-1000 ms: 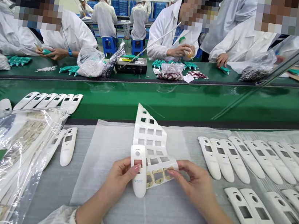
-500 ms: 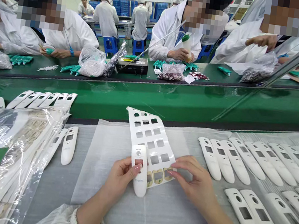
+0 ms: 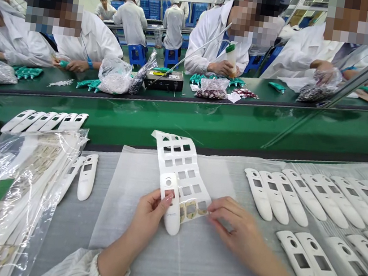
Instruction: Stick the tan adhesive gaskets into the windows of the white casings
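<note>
My left hand (image 3: 152,211) is closed on a white plastic housing (image 3: 172,220), long and rounded, with a round hole and a rectangular window; the thumb lies over its front near the window. Behind and to the right of it stands a white adhesive sticker sheet (image 3: 184,174) with rows of square cut-outs, its far end curling. Several tan-edged stickers (image 3: 191,209) remain in its lowest row. My right hand (image 3: 228,216) pinches the lower right corner of that sheet between thumb and fingers. Whether my left fingers also grip the sheet is hidden by the housing.
Rows of similar housings (image 3: 286,197) lie at right. A clear plastic bag (image 3: 48,161) of sticker sheets is at left, beside two housings (image 3: 87,177). Beyond runs a green conveyor belt (image 3: 132,117) carrying housings. Co-workers in white coats (image 3: 209,46) sit across it.
Both hands have shifted slightly, bringing the housing and sheet a little up and left in view. Housings on the belt at far left have moved left. Both grips look the same.
</note>
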`<action>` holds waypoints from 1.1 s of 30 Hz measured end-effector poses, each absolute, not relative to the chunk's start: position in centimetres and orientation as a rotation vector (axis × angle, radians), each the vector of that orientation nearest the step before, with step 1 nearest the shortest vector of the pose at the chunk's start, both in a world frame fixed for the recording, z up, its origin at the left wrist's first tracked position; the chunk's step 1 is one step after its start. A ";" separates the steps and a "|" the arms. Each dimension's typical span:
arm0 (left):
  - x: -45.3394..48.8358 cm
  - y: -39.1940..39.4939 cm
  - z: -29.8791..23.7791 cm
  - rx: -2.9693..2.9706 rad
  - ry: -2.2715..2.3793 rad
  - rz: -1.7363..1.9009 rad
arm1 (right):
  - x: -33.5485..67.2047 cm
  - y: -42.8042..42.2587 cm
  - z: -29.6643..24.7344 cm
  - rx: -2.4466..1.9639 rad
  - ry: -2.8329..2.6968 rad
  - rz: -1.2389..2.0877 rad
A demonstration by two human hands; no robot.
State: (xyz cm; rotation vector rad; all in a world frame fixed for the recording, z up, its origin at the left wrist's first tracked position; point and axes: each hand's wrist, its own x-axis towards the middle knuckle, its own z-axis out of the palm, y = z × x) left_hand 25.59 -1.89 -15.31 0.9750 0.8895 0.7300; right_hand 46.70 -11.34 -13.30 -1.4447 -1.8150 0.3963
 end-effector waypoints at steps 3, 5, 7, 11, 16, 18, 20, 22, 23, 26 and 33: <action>25.7 -1.9 -15.3 1.009 0.919 0.746 | 47.4 -11.7 -11.4 -1.393 -1.893 0.620; 25.8 -1.9 -15.4 1.047 0.926 0.741 | 48.3 -12.1 -10.2 -1.281 -1.896 0.863; 25.8 -1.8 -15.4 1.095 0.937 0.737 | 49.3 -12.5 -9.1 -1.126 -1.826 1.114; 25.0 -1.8 -14.4 1.243 0.974 0.791 | 49.8 -12.5 -7.8 -1.074 -1.552 1.213; 23.4 -2.4 -11.7 1.580 1.175 0.879 | 46.9 -9.9 -6.9 -1.254 -1.176 1.227; 23.4 -2.8 -11.1 1.456 1.104 0.732 | 45.7 -8.5 -6.7 -1.235 -1.105 1.284; 23.8 -3.1 -11.1 1.240 0.964 0.597 | 44.8 -7.4 -6.7 -1.210 -1.059 1.329; 24.3 -3.3 -11.5 1.096 0.859 0.541 | 44.2 -6.6 -6.9 -1.199 -1.005 1.367; 24.5 -3.4 -11.7 1.066 0.823 0.533 | 44.1 -6.4 -7.2 -1.201 -0.976 1.382; 24.8 -3.5 -12.1 1.052 0.702 0.557 | 43.8 -6.0 -8.3 -1.224 -0.903 1.425; 24.7 -4.3 -11.9 1.010 0.579 0.533 | 43.1 -5.8 -9.5 -1.206 -0.890 1.479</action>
